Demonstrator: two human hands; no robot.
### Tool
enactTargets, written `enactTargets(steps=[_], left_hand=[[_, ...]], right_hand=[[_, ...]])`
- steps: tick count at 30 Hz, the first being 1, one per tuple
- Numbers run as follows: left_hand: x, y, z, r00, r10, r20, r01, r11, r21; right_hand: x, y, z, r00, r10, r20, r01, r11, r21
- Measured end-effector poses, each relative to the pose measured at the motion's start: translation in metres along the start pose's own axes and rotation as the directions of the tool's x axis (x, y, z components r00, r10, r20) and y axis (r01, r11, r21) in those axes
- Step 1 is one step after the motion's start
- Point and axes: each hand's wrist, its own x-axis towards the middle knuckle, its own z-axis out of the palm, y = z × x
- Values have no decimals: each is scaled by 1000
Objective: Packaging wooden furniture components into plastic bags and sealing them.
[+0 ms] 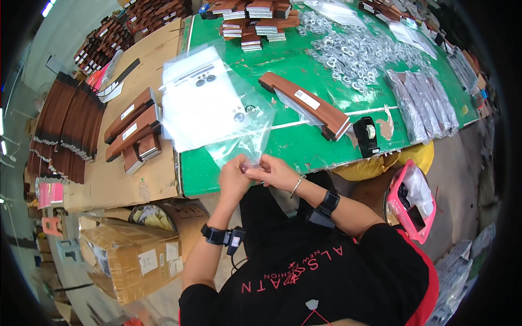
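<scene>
My left hand (235,175) and my right hand (276,171) meet at the near edge of the green table (304,149). Both pinch the mouth of a clear plastic bag (242,141) that lies out over the table. Small dark round parts show through the plastic at its far end. Just behind it lies a stack of clear bags on white sheets (198,103). To the right of my hands, a brown wooden strip bundle (304,103) with a white label rests on the table.
A black tape dispenser (365,136) stands at the table's front right. A heap of small bagged metal parts (359,54) covers the far right. Cardboard (128,179) on the left carries more brown strips (133,127). A carton (130,261) sits below; a pink basket (410,204) on the right.
</scene>
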Motion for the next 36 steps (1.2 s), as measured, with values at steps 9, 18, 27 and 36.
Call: enactTargets(steps=[9, 18, 27, 36], left_hand=[[-14, -22, -17, 989, -145, 25, 133, 813, -566], [-12, 23, -12, 958, 150, -244, -202, 958, -203], [-1, 1, -36, 923, -116, 367, 365, 564, -740], [-18, -28, -81, 869, -63, -491, -208, 853, -478]], right_hand=[[-13, 15, -27, 998, 11, -63, 12, 940, 340], [-10, -6, -17, 952, -273, -140, 242, 948, -209], [7, -4, -48, 921, -348, -177, 221, 839, -497], [28, -36, -188, 820, -399, -410, -94, 613, -784]])
